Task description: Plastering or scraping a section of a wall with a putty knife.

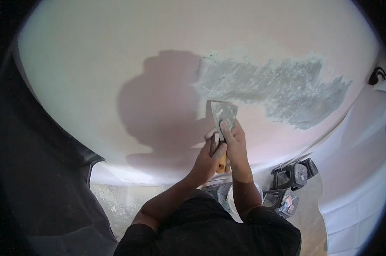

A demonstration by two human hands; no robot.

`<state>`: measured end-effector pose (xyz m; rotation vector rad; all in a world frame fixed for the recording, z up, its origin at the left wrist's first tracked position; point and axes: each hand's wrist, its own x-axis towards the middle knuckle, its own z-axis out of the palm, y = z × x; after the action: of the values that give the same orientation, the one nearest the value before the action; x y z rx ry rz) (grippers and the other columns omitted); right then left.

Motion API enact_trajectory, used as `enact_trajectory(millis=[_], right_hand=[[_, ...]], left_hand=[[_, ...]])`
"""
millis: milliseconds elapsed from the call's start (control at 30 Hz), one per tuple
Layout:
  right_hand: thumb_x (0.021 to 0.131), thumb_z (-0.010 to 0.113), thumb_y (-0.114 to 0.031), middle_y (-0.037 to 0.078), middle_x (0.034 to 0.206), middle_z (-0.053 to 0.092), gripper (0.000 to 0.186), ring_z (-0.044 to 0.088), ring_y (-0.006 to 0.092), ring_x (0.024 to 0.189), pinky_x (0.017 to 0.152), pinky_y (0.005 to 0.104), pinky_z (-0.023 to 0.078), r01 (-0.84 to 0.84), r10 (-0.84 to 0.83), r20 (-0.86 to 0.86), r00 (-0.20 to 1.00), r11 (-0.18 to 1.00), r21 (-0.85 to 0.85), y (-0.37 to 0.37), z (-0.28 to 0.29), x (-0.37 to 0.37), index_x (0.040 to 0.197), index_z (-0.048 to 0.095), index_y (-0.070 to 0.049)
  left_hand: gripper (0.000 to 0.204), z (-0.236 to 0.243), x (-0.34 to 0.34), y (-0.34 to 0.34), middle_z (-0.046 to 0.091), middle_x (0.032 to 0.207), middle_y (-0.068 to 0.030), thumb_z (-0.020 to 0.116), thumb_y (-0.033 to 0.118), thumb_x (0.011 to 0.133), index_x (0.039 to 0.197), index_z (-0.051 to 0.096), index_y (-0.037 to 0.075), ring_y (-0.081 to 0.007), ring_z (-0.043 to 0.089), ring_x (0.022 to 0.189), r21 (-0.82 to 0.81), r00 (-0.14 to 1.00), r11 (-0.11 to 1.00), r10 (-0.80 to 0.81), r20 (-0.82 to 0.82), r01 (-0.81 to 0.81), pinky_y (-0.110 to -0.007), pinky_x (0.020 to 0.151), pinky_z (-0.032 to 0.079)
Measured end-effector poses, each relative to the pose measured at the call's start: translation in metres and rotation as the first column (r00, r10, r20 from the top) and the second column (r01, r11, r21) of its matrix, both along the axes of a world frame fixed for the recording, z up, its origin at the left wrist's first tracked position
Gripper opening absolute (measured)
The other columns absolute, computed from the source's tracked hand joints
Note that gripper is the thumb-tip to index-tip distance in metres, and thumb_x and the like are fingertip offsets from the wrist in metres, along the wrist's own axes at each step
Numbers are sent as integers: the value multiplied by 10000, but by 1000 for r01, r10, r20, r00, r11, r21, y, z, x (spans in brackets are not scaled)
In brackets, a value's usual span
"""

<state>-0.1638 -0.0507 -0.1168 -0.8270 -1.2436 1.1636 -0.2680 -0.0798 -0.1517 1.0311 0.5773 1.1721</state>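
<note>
In front of a pale pinkish wall (86, 94), my right hand (237, 145) is closed on a putty knife (225, 112). Its thumb lies along the wide, smeared metal blade, which points up just below a rough grey patch (282, 87) on the wall. A yellow handle end (221, 165) shows beneath the hands. My left hand (204, 165) is close against the right one, fingers wrapped round a small brown-handled tool (214, 144). That tool's far end is mostly hidden, so its kind is unclear.
Dark stools (292, 176) stand on the floor at lower right, one with small items on it. A whitish bucket (257, 194) is partly behind my right forearm. Black sheeting (43, 179) hangs at left, white sheeting (355, 162) at right.
</note>
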Motion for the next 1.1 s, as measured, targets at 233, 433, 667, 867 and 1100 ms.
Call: enact_trajectory(millis=[233,433,667,867,1100], right_hand=[[1030,473,-233,132,829,688,243,655,151,707,643,257,525,-20,19,-104,994,1000,-9,18,-11,-4,1122,469,-8],[1024,485,-248,143,844,690,285,664,161,738,670,273,533,-36,36,-58,998,999,-8,26,-11,-1,1161,467,2],[1021,499,-220,125,974,663,311,648,146,802,745,270,517,178,-177,-50,983,984,17,20,-26,16,1222,463,15],[1026,493,-228,81,872,632,286,635,143,736,696,282,533,279,-276,-201,940,960,-12,-1,-31,54,1219,472,-19],[1042,437,-328,-13,585,454,209,371,66,413,380,216,314,347,-376,-102,921,911,-223,-4,-52,84,1011,473,-125]], left_hand=[[423,-4,7,10,541,1095,-67,525,140,981,1360,362,42,-118,558,870,-23,989,992,129,67,-127,-276,699,477],[420,-37,13,26,538,1136,-59,525,95,991,1368,354,23,-86,564,926,4,991,995,101,92,-102,-231,728,499],[401,-40,19,26,543,1191,-63,531,82,990,1350,378,-4,-104,520,1095,-21,998,1000,-11,59,12,-269,929,438],[291,-46,38,14,571,1046,-73,542,92,979,1241,434,21,-146,661,842,-84,980,977,-198,-4,197,-258,632,566],[211,-70,54,29,556,971,-52,551,126,978,1141,443,46,-161,684,785,-40,976,988,-150,-155,146,-252,505,556]])
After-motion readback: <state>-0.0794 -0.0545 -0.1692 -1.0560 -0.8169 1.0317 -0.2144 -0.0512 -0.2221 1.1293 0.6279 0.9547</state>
